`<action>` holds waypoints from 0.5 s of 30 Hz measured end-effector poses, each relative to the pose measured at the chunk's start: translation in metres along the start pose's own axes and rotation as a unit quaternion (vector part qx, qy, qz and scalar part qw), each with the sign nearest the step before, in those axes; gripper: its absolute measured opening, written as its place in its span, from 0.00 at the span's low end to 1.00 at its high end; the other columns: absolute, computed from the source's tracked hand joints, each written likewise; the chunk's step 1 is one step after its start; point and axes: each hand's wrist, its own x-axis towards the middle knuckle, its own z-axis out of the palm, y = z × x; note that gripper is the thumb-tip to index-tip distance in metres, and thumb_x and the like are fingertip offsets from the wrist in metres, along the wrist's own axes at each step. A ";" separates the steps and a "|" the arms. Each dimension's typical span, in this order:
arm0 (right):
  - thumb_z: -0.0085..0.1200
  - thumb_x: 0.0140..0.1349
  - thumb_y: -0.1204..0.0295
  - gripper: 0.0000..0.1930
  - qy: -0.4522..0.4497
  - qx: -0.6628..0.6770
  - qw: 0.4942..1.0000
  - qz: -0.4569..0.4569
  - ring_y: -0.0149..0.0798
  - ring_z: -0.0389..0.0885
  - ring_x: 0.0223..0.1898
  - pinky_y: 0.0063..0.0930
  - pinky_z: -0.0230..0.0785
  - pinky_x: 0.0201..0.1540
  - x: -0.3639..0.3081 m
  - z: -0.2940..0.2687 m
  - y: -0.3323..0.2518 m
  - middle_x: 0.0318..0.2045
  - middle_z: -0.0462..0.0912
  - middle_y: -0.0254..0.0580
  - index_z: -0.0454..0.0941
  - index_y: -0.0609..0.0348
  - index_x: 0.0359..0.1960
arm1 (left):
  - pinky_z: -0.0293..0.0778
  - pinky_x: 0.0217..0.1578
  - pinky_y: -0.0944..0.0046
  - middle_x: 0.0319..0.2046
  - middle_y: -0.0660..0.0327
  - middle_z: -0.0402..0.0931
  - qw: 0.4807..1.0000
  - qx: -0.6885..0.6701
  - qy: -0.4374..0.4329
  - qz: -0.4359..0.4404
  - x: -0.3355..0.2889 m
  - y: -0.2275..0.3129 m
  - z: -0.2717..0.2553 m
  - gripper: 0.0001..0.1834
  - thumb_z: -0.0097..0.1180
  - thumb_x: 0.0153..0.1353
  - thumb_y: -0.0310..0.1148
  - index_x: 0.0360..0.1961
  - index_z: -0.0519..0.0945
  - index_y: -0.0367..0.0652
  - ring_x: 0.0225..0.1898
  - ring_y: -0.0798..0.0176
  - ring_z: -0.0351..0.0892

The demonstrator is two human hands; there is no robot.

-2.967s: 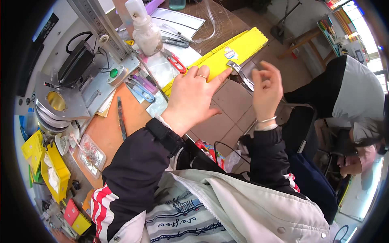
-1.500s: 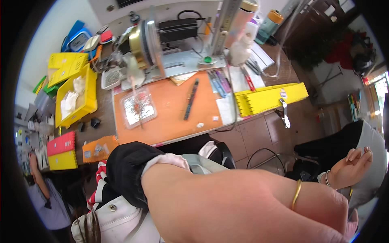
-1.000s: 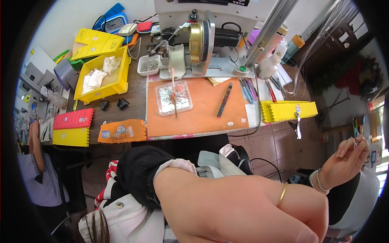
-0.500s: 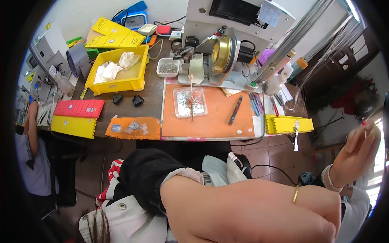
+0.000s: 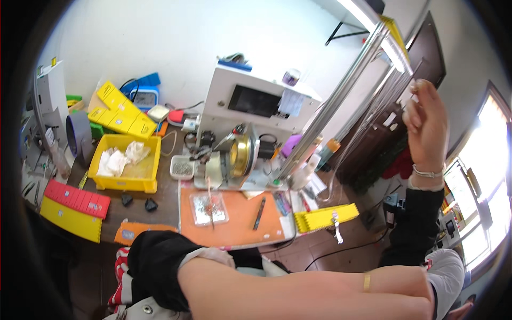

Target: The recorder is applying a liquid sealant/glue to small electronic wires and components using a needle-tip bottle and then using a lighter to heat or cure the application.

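Observation:
My right hand [image 5: 428, 125] is raised at the right, above the dark sleeve, with a pale bracelet at the wrist. Its fingers are bent and pressed together near the tips; anything between them is too small to make out. Across the lower edge stretches my bare left forearm [image 5: 266, 290], its sleeve bunched up at the elbow. A gold bangle [image 5: 367, 282] circles that wrist. My left hand [image 5: 400, 288] lies near my right elbow, and its fingers are hidden. Neither hand touches the bench. On an orange mat [image 5: 245, 216] there rests a clear tray [image 5: 220, 220] of small metallic pieces with a thin stick across it.
A machine with a brass-coloured wheel [image 5: 240, 156] stands behind the mat. To its left are a white dish [image 5: 183, 168] of small parts and a yellow bin [image 5: 125, 182] with white cloths. A metal post [image 5: 330, 106] rises at the right. Yellow strips [image 5: 326, 217] are clipped at the bench edge.
The view has tilted up and turned right, showing more wall and the window. My right hand has risen, and its dark sleeve now shows. My left forearm still lies across the bottom.

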 end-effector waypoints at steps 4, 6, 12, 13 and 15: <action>0.52 0.71 0.67 0.10 -0.015 0.006 1.000 0.020 0.19 0.64 0.21 0.13 0.55 0.20 0.049 0.009 0.020 0.36 0.76 0.35 0.75 0.61 0.44 | 0.69 0.29 0.69 0.28 0.62 0.75 0.997 0.043 0.057 0.007 0.022 0.031 0.002 0.22 0.55 0.62 0.51 0.23 0.78 0.42 0.32 0.65 0.75; 0.53 0.70 0.68 0.09 0.030 -0.012 0.999 0.040 0.20 0.65 0.22 0.14 0.55 0.20 0.064 0.002 0.023 0.36 0.76 0.35 0.75 0.60 0.44 | 0.66 0.23 0.70 0.25 0.63 0.75 0.991 0.012 0.132 0.007 0.020 0.027 0.011 0.22 0.56 0.58 0.51 0.20 0.77 0.43 0.27 0.66 0.75; 0.54 0.69 0.67 0.09 0.123 -0.013 0.988 0.095 0.21 0.65 0.23 0.15 0.56 0.21 0.112 -0.015 0.061 0.37 0.77 0.32 0.75 0.56 0.45 | 0.66 0.21 0.70 0.24 0.61 0.74 0.976 0.212 0.035 0.048 0.020 0.018 -0.032 0.19 0.57 0.59 0.45 0.19 0.77 0.42 0.25 0.65 0.76; 0.54 0.69 0.67 0.10 0.147 -0.012 0.983 0.105 0.20 0.65 0.23 0.15 0.56 0.21 0.118 -0.018 0.065 0.37 0.78 0.31 0.75 0.56 0.48 | 0.66 0.22 0.71 0.24 0.61 0.74 0.977 0.204 0.030 0.054 0.023 0.018 -0.034 0.18 0.57 0.60 0.44 0.20 0.77 0.41 0.26 0.65 0.76; 0.54 0.69 0.67 0.10 0.159 0.009 0.981 0.109 0.21 0.66 0.23 0.15 0.58 0.22 0.127 -0.018 0.075 0.39 0.79 0.31 0.75 0.56 0.49 | 0.67 0.23 0.71 0.25 0.59 0.75 0.979 0.191 0.028 0.064 0.030 0.017 -0.035 0.17 0.57 0.61 0.41 0.21 0.77 0.40 0.26 0.65 0.77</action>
